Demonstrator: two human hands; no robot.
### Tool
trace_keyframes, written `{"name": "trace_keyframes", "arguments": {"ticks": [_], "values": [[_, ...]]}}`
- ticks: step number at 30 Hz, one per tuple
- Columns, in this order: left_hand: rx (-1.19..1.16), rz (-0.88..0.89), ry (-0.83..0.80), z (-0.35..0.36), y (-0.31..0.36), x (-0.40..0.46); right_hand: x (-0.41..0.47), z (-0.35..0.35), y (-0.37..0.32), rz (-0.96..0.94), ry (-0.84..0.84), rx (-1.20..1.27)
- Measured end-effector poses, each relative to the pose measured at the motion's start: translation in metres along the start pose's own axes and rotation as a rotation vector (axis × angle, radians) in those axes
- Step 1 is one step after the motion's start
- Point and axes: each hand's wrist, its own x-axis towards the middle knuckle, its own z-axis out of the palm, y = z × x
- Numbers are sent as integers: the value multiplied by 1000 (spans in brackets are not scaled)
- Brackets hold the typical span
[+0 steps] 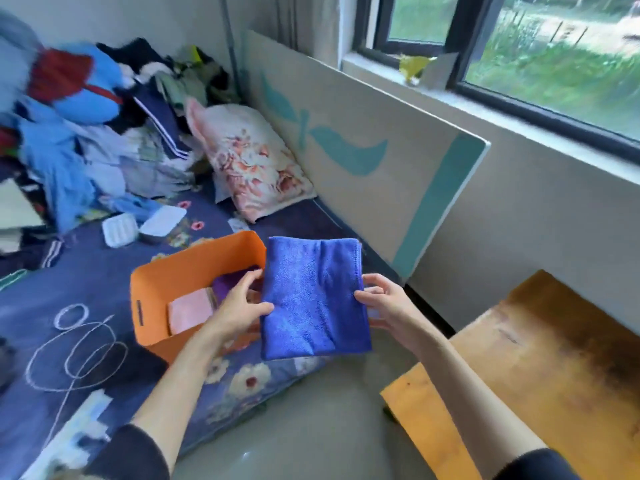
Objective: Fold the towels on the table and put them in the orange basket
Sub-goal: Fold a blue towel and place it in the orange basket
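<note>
A folded blue towel (313, 299) is held in the air between both hands, just right of the orange basket (194, 261). My left hand (239, 308) pinches its left edge, thumb on top. My right hand (382, 303) grips its right edge. The basket stands on the bed near its edge and holds a folded pink towel (189, 310) and a purple one (230, 282), partly hidden by my left hand.
A wooden table (540, 368) stands at lower right. The bed (104, 341) carries a white cord, a floral pillow (249, 157), small white boxes and a clothes pile (86, 126). A headboard (363, 147) and window wall lie behind.
</note>
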Motion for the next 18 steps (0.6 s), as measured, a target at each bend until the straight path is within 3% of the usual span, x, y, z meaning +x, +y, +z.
{"name": "trace_keyframes", "arguments": {"ticks": [9,18], "values": [[-120,-103,242,-111,-54,21,95,121,-17,61,-217,-152],[-119,-206,319,-171,-53,152,257,182,-47,101,-259,-260]]}}
